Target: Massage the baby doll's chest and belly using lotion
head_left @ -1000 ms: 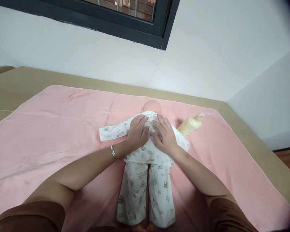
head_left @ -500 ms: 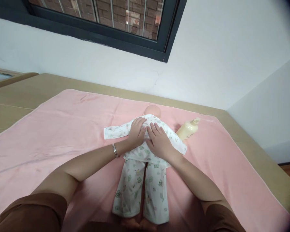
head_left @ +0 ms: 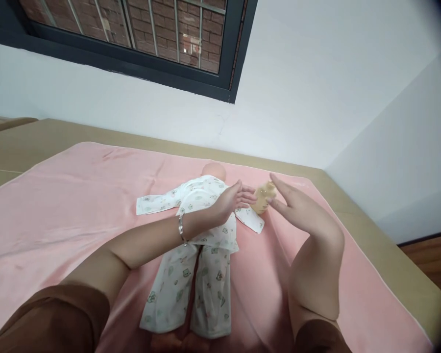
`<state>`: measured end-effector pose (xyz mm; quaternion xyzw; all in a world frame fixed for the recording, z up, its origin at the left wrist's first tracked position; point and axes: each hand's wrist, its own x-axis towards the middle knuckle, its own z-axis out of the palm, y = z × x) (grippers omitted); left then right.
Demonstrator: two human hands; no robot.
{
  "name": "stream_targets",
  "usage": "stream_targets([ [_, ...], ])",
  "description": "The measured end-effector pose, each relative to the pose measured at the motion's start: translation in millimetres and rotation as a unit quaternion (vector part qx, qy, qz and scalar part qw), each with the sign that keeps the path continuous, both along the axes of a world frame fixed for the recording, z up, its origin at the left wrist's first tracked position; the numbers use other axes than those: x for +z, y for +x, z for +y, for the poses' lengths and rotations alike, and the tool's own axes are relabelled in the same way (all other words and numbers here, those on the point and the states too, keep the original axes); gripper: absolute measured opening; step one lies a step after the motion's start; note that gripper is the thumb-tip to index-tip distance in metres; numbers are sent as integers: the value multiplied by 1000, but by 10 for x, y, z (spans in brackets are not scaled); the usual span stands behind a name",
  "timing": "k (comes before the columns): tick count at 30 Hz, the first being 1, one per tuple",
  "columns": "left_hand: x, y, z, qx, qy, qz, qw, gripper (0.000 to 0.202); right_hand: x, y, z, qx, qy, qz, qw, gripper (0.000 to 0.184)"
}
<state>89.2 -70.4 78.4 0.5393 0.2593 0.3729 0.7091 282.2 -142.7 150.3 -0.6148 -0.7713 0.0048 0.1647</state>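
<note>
The baby doll (head_left: 198, 196), in printed pyjamas, lies on a pink blanket (head_left: 95, 196), its face out of view; a pale yellow bottle (head_left: 262, 193) rests just beside one sleeve. The left hand (head_left: 231, 203) is over the doll, fingers loosely extended, gripping nothing – contact is unclear. The right hand (head_left: 297, 203), thumb and fingers parted, is by the bottle, with no grip visible. Being so close, a careless sweep could shove the bottle away or tug the sleeve. Counted: one doll, one bottle, one blanket, two hands, one bracelet (head_left: 181, 228), one table (head_left: 365, 230) – and one window (head_left: 161, 29)
</note>
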Motion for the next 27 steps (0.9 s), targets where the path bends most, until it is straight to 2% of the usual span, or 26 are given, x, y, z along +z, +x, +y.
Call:
stream_targets([
  [1, 80, 125, 56, -45, -84, -8, 995, 55, -42, 68, 63, -70, 7, -4, 998, 64],
  [3, 206, 341, 185, -74, -198, -23, 977, 54, -119, 148, 181, -165, -7, -19, 986, 68],
  [6, 295, 580, 344, -54, -270, -29, 961, 50, -158, 150, 287, -175, -78, -42, 980, 70],
  [9, 283, 721, 421, -38, -315, -32, 948, 50, -124, 86, 306, -160, -129, -76, 976, 67],
  [13, 220, 797, 461, -29, -345, -49, 937, 52, -73, 16, 300, -138, -130, -85, 978, 45],
  [17, 213, 806, 500, -16, -355, -60, 933, 51, -61, -52, 334, -181, -113, -87, 973, 28],
  [23, 291, 765, 512, -34, -361, -72, 929, 50, -70, -149, 420, -231, -62, -119, 964, 26],
  [27, 342, 732, 506, -38, -364, -75, 928, 49, -51, -148, 484, -245, -59, -118, 960, 28],
])
